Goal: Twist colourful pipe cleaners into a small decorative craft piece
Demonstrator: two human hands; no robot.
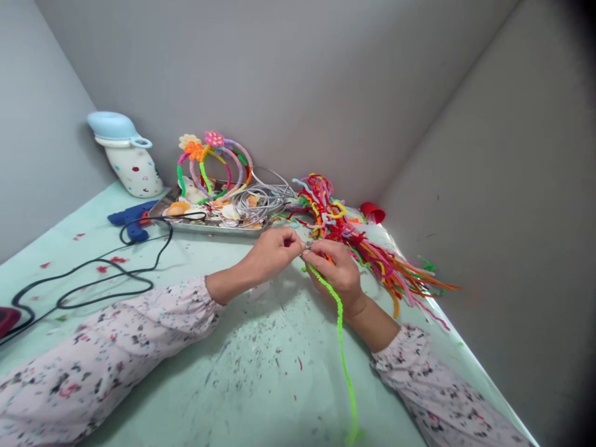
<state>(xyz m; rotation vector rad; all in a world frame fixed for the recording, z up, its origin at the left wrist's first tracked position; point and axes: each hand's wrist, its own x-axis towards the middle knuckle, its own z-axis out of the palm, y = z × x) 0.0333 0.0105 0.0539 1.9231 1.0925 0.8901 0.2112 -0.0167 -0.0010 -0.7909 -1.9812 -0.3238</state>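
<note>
A: Start at the hands. What have they got?

B: The left grip [272, 254] and the right grip [338, 273] meet at the fingertips, pressed together and pinching a small silver piece [308, 246]. It's too small for me to tell what it is.

A: And that long green strand?

B: It's a lime-green pipe cleaner [342, 354], leaving the pinch and curving toward six o'clock across the table [261, 385], with its far end at the bottom of the view. It looks light and fuzzy, probably with a thin wire core, so it should bend easily and not slip much. I'd take hold close to the pinch, because the long tail will flop.

A: What's crowding the hands?

B: Right beside them, from one to three o'clock, lies a heap of multicoloured pipe cleaners [372, 267], its nearest strands almost at the right grip. At eleven o'clock there's a metal tray [218, 227] holding seashells [228, 212] and a coil of grey wire [263, 202], with looped pipe-cleaner hoops with flowers [214, 164] propped behind.

A: Anything to snag on?

B: Maybe the black cord [93, 279] at nine o'clock, which trails from a blue glue gun [133, 217] at ten. Further back stands a white spotted jug [128, 167] with a pale blue top, and a small red object [372, 212] sits at one o'clock.
</note>
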